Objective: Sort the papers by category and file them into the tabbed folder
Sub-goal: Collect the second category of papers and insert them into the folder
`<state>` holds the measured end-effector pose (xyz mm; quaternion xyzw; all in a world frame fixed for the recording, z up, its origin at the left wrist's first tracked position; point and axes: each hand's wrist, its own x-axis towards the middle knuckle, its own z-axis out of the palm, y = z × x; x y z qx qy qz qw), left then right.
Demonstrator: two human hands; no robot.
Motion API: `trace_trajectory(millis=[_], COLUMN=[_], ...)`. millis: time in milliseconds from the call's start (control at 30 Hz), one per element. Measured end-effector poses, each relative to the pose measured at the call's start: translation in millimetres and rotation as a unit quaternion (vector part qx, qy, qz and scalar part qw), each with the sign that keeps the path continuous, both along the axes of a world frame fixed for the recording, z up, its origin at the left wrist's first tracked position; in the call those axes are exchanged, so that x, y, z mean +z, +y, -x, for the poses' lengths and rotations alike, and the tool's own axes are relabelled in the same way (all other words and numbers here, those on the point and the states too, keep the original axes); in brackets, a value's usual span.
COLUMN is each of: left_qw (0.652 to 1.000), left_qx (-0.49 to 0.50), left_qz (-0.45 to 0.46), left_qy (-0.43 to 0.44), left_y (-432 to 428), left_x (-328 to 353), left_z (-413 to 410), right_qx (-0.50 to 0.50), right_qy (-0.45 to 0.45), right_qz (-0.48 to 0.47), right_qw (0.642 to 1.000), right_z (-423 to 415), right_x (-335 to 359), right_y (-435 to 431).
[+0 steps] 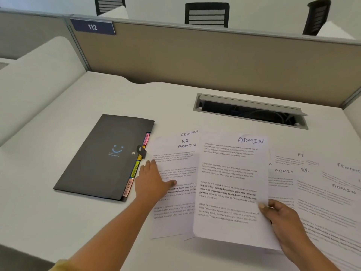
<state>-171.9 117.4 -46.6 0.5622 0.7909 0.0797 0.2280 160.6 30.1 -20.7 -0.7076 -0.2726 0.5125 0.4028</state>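
A pale desk ran up to a tan partition, with a cable slot set into it on the far right. The dark folder lay closed on the left, its long axis slanting from near-left to far-right, its coloured tabs lining the right edge that faced the papers. The left hand lay flat and open, fingers spread, on the pile headed ADMIN, HR and FINANCE, just beside the tabs. The right hand pinched the lower right edge of the sheet marked ADMIN, lifted above the desk. More sheets fanned out to the right. The folder lay to the left of both hands, nearer the left, so opening it likely fell to that hand.
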Motion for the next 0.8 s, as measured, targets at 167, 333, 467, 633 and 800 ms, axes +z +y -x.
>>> trace_trajectory(millis=[167,333,467,633,800], left_qw=[0.999,0.998,0.997,0.992,0.984], left_qx=[0.03,0.048,0.068,0.11,0.125], left_qz=[-0.025,-0.038,-0.033,-0.011,-0.038], left_qy=[-0.006,-0.009,-0.027,-0.059,-0.124], left_y=[6,4,6,19,15], left_x=[-15,-4,2,10,12], left_z=[0,-6,-8,-6,-6], right_qx=[-0.001,0.008,0.026,0.035,0.035], right_qy=[0.011,0.013,0.002,-0.004,-0.011], right_qz=[-0.004,0.001,0.003,0.0,-0.006], right_qw=[1.0,1.0,1.0,0.999,0.999], right_z=[0,7,12,15,14], right_x=[6,5,6,8,11], right_y=[2,8,12,18,18])
